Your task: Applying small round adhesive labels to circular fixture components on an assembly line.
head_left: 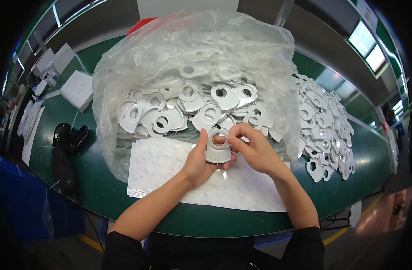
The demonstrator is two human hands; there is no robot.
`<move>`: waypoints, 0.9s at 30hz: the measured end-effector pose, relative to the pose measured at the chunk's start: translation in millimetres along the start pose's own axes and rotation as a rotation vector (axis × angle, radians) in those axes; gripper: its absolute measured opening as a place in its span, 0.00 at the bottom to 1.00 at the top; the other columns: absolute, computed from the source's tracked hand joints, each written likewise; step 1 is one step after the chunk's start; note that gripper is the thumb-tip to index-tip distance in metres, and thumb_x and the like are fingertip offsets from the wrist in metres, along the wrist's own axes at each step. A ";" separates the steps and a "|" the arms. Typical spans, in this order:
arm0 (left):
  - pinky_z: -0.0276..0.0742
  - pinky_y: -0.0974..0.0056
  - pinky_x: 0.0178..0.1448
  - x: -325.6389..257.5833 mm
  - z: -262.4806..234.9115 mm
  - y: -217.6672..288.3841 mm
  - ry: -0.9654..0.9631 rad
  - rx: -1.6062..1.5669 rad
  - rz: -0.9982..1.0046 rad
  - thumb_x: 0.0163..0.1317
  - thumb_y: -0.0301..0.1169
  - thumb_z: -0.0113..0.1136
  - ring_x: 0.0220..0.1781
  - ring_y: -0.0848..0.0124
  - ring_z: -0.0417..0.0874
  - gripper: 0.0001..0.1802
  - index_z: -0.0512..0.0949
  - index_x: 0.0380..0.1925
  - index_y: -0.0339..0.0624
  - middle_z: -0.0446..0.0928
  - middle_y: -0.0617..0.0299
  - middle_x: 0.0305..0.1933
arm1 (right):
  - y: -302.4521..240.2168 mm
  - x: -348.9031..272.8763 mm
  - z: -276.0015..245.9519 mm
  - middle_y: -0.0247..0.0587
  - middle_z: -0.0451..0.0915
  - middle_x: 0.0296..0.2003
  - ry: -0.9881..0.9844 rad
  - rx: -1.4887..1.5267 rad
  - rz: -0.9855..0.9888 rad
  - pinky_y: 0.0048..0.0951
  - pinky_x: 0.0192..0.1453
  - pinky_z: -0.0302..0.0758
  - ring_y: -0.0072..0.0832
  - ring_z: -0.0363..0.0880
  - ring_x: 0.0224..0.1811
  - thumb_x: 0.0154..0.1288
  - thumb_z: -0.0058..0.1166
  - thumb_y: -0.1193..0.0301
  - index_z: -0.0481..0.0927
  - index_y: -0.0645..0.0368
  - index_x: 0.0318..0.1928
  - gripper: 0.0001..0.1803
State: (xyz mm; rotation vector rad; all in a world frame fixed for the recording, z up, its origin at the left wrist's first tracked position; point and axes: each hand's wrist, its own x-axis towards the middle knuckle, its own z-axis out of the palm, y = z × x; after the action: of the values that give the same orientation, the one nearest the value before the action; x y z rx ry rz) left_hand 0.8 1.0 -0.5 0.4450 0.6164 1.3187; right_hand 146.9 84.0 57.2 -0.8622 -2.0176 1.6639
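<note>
Black sleeves (125, 254), then white ringed part (218, 155) between hands (197, 165), in left's grasp and right's fingertip pinch

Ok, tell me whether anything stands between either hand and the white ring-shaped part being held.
Nothing visible does: the left hand grips the white ring-shaped part directly, and the right hand is at its right edge. The clear plastic bag lies beyond both hands.

Bare forearms (154, 208) angled inward, left grip (199, 165) cupped, thumb (201, 140) upright; right grip (259, 149) curled
</note>
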 end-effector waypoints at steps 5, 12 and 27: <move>0.71 0.64 0.38 -0.1 0.1 -0.2 0.012 0.002 0.001 0.69 0.59 0.21 0.41 0.65 0.78 0.35 0.70 0.46 0.42 0.74 0.51 0.45 | 1.3 0.6 -0.1 0.30 0.71 0.31 -0.009 0.023 0.006 0.20 0.37 0.71 0.17 0.69 0.30 0.67 0.49 0.72 0.71 0.63 0.36 0.06; 0.71 0.64 0.37 0.1 -0.5 0.0 0.020 0.001 -0.012 0.69 0.59 0.22 0.41 0.65 0.78 0.35 0.70 0.46 0.42 0.75 0.51 0.45 | 5.0 2.3 -0.3 0.37 0.72 0.32 -0.003 -0.012 -0.049 0.22 0.31 0.71 0.19 0.74 0.23 0.67 0.50 0.69 0.71 0.66 0.34 0.10; 0.71 0.64 0.36 -0.3 -0.5 0.2 0.023 -0.001 -0.011 0.69 0.59 0.21 0.40 0.65 0.78 0.34 0.69 0.45 0.42 0.75 0.50 0.44 | 4.5 1.1 1.6 0.36 0.71 0.32 0.022 -0.067 -0.051 0.22 0.32 0.72 0.19 0.72 0.24 0.66 0.50 0.71 0.71 0.65 0.34 0.09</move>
State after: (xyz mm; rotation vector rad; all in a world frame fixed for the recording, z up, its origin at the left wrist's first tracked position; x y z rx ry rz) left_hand 0.3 0.7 -0.6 0.4256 0.6363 1.3153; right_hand 146.1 84.1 52.4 -0.8415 -2.0738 1.5606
